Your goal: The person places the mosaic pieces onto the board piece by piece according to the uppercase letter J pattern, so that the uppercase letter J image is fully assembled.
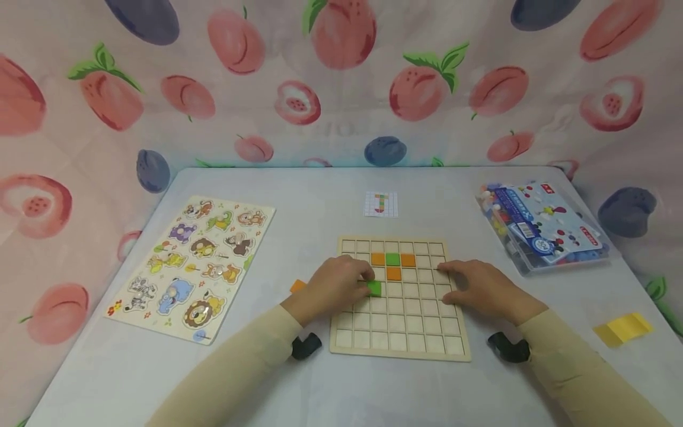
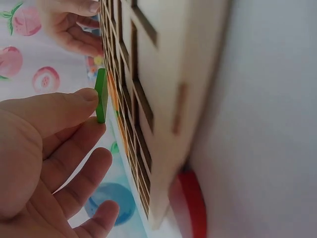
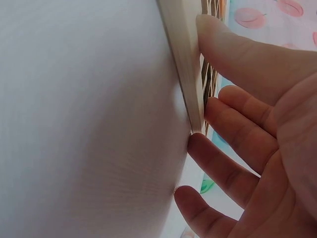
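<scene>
My left hand (image 1: 335, 284) pinches a green square tile (image 2: 101, 96) between thumb and index finger, over the left part of the wooden grid board (image 1: 398, 343). In the left wrist view the tile stands tilted above the grid, with the other fingers loosely bent. Set in the upper cells are orange tiles (image 1: 393, 273) and one green tile (image 1: 392, 259). At the board's right edge, my right hand (image 1: 482, 290) touches the rim with thumb and fingertips spread, fingers fairly straight. A small pattern card (image 1: 381, 204) lies behind the board.
On the left lies an animal puzzle board (image 1: 194, 270). A clear plastic box (image 1: 541, 228) of colourful pieces is at the back right, and folded yellow paper (image 1: 623, 329) lies at the right. An orange tile (image 1: 297, 286) and a red piece (image 2: 189, 204) lie left of the grid.
</scene>
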Available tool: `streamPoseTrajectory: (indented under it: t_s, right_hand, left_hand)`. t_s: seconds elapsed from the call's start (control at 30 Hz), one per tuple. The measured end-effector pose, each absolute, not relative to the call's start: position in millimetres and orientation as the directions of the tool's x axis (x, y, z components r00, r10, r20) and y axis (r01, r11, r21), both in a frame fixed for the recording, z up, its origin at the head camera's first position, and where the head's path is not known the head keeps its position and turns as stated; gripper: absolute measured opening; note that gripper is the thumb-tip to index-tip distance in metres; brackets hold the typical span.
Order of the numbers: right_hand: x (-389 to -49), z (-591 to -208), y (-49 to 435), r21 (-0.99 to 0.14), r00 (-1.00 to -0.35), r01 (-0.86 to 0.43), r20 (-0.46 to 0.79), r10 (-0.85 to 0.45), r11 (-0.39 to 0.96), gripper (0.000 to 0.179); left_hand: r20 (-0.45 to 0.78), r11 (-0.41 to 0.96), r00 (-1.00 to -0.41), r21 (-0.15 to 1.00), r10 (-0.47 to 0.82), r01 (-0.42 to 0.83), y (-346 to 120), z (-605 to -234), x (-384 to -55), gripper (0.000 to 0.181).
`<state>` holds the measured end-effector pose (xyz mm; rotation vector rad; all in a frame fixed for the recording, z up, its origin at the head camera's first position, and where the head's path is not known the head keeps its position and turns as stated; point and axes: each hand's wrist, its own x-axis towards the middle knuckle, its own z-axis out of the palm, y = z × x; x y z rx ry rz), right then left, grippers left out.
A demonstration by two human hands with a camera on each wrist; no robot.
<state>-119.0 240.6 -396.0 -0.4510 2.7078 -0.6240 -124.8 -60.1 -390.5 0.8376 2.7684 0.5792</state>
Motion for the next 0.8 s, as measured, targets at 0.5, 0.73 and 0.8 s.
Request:
streamPoseTrajectory:
  t_s: [0.5, 0.73, 0.8]
  right_hand:
    - [-119.9, -398.7, 241.5, -0.464, -0.895, -0.261, -0.213, -0.392, 0.847, 0.064]
    - [-120.4, -399.5, 241.4, -0.461, -0.895, -0.242, -0.234, -0.380, 0.854, 0.066]
    - [-120.3, -399.5, 241.5, -0.460, -0.895, -0.240, -0.236, -0.378, 0.855, 0.067]
  left_hand:
    - [-0.045, 0.740, -0.798, 0.411, 0.600, 0.533, -40.6, -392.7, -128.2, 0.014]
    - [-0.074, 0.748, -0.792, 0.394, 0.606, 0.535, -33.5, -392.1, -129.0, 0.014]
    - [-0.076, 0.749, -0.789, 0.381, 0.609, 0.541, -31.8, -391.7, -129.1, 0.014]
